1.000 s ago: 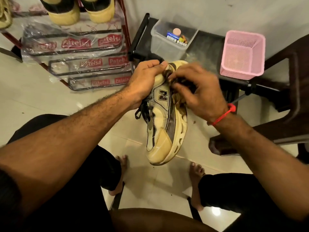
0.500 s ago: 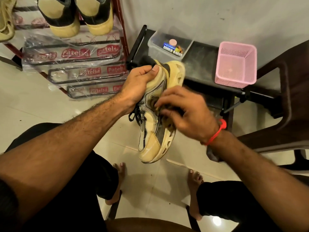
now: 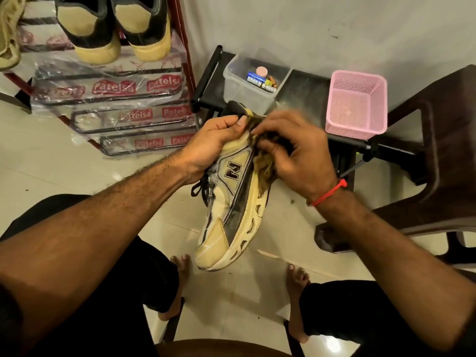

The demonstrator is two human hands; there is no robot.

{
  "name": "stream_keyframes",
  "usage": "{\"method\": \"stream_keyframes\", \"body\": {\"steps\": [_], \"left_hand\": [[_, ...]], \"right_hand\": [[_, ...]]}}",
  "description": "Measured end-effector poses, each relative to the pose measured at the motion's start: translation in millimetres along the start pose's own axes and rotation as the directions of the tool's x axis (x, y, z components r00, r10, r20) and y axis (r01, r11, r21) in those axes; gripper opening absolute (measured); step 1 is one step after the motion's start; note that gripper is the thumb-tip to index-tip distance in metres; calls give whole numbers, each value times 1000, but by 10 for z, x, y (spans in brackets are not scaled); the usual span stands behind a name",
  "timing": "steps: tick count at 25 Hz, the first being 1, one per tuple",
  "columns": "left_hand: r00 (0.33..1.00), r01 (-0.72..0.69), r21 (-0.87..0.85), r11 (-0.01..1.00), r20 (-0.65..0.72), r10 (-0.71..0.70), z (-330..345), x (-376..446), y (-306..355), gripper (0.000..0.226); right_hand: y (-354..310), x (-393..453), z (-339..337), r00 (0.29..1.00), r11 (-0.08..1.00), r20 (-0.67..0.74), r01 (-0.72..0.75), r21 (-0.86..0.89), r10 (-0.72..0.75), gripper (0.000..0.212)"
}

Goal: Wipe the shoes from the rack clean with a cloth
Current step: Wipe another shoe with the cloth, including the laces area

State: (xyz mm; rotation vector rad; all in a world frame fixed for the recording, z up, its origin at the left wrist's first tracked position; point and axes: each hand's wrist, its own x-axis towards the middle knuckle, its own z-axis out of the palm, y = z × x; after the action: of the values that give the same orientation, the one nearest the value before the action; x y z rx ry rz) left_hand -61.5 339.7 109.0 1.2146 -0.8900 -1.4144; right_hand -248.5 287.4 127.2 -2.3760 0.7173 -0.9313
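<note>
A cream and black sneaker (image 3: 231, 210) with an N logo hangs toe-down over the floor between my knees. My left hand (image 3: 211, 143) grips its heel end, thumb on top. My right hand (image 3: 291, 153) holds a dark brownish cloth (image 3: 262, 163) bunched against the sole edge near the heel; most of the cloth is hidden under the fingers. A red thread circles my right wrist. The shoe rack (image 3: 116, 99), wrapped in printed plastic, stands at the upper left with a pair of black and cream shoes (image 3: 113, 29) on its top shelf.
A low black bench (image 3: 309, 91) against the wall carries a clear plastic box (image 3: 255, 83) of small items and a pink mesh basket (image 3: 355, 104). A dark brown plastic chair (image 3: 438, 163) stands to the right. Another cream shoe (image 3: 10, 34) shows at the far left edge. My bare feet rest on pale tiles.
My right hand with the cloth slid down the shoe's side half a second ago and is now back up at the heel end. The left hand keeps its grip.
</note>
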Motion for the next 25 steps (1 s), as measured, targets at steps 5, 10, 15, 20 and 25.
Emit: {"method": "stream_keyframes", "body": {"steps": [5, 10, 15, 20, 25], "left_hand": [[1000, 6, -45, 999, -10, -6, -10, -1, 25, 26], [996, 19, -29, 999, 82, -17, 63, -17, 19, 24], [993, -43, 90, 995, 114, 32, 82, -27, -16, 18], [991, -132, 265, 955, 22, 131, -4, -14, -52, 21], [966, -154, 224, 962, -168, 194, -106, 92, 23, 25]], "right_hand": [[-314, -297, 155, 948, 959, 174, 279, -45, -268, 20], [111, 109, -164, 988, 989, -97, -127, -77, 120, 22], [123, 92, -137, 977, 973, -28, -214, -86, 212, 25], [-125, -23, -54, 963, 964, 44, -264, 0, 264, 18], [-337, -295, 243, 873, 997, 483, -74, -2, 65, 20]]}}
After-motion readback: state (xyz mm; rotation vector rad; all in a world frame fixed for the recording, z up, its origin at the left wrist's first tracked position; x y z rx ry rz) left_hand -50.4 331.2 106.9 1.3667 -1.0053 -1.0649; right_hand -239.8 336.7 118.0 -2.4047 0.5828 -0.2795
